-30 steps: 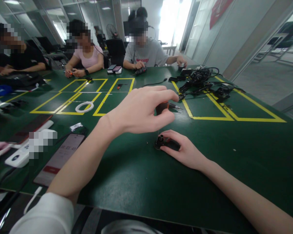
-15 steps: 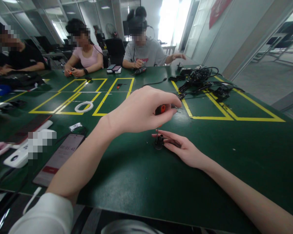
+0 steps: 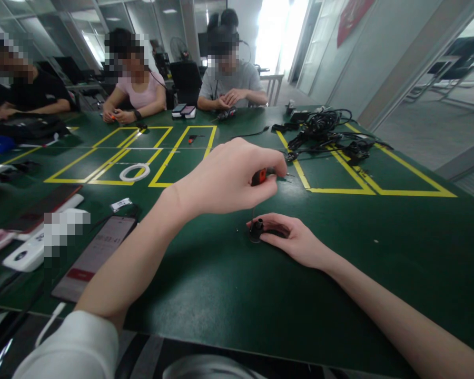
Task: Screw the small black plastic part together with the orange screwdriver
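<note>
My left hand [image 3: 233, 176] is wrapped round the red and black handle of a screwdriver [image 3: 259, 176], whose thin shaft points down. Below it, a small round black part [image 3: 256, 231] with a short upright tube stands on the green table [image 3: 205, 284]. The shaft reaches down to this part; where its tip sits is too small to tell. My right hand [image 3: 290, 237] lies low at the right of the black part, with thumb and fingers closed round its sides.
Left of my arm lie a phone [image 3: 95, 255] and a white power strip [image 3: 43, 245]. A white ring [image 3: 135, 172] rests farther back. Tangled black cables [image 3: 324, 126] are piled at the back right. People sit across the table.
My right hand's fingers have closed in on the black part. My left hand has shifted very slightly left with the screwdriver. Across the table, a person's outstretched hand has come back to the other hand.
</note>
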`<state>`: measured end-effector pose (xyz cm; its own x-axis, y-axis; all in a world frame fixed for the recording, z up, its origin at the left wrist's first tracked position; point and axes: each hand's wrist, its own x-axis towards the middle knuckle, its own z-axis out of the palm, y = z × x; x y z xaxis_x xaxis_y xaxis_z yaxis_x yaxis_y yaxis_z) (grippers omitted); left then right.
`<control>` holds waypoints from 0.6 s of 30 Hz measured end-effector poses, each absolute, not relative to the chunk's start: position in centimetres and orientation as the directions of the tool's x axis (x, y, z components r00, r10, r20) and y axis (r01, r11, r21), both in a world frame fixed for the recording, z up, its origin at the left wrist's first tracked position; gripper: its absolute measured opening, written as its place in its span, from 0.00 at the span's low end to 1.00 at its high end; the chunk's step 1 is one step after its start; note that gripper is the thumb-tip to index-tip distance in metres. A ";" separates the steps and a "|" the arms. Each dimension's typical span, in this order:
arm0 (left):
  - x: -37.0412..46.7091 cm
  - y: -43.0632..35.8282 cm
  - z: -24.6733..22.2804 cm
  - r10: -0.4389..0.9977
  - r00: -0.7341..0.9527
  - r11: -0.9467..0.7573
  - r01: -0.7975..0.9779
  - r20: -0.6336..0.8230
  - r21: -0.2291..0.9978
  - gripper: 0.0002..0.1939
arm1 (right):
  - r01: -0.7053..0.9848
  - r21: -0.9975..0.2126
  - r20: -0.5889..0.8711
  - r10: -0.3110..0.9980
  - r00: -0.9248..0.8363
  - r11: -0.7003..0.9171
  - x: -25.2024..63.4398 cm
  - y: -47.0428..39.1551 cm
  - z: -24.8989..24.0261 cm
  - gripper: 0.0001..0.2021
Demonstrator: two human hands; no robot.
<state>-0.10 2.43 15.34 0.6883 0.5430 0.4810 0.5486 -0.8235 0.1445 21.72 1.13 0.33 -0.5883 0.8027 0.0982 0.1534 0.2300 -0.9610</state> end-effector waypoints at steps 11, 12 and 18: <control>-0.2 2.2 15.3 0.494 0.748 -0.867 0.466 0.444 0.178 0.19 | 0.169 -0.948 0.127 0.808 -0.575 0.269 21.7 1.0 -0.2 0.17; -0.2 2.3 15.2 0.491 0.745 -0.867 0.466 0.452 0.174 0.19 | 0.176 -0.946 0.126 0.807 -0.576 0.273 21.7 1.0 -0.2 0.16; -0.3 2.4 15.2 0.494 0.742 -0.862 0.486 0.452 0.145 0.14 | 0.215 -0.925 0.138 0.803 -0.580 0.314 21.7 0.8 -0.1 0.17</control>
